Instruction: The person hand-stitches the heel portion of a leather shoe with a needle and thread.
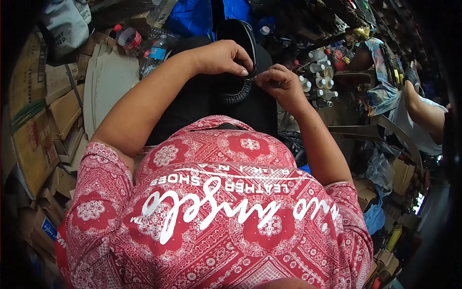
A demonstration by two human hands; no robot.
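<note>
A black shoe (pixel 236 91) with a ridged sole edge lies lengthwise on my lap, over dark clothing. My left hand (pixel 220 57) reaches over it from the left, thumb and fingers closed together at the shoe's right edge. Just to the right, my right hand (pixel 281 84) is closed in a pinch close to the same edge, its fingertips almost meeting those of the left. Whatever sits between the right fingertips is too small to make out. Part of the shoe is hidden under my left hand.
Cardboard boxes (pixel 62 115) and a pale curved panel (pixel 108 82) stand at left, with plastic bottles (pixel 156 52) beyond. Several white-capped small bottles (pixel 321 82) are at right. Another person's bare limb (pixel 423 111) shows at far right. A blue bag (pixel 187 19) lies ahead.
</note>
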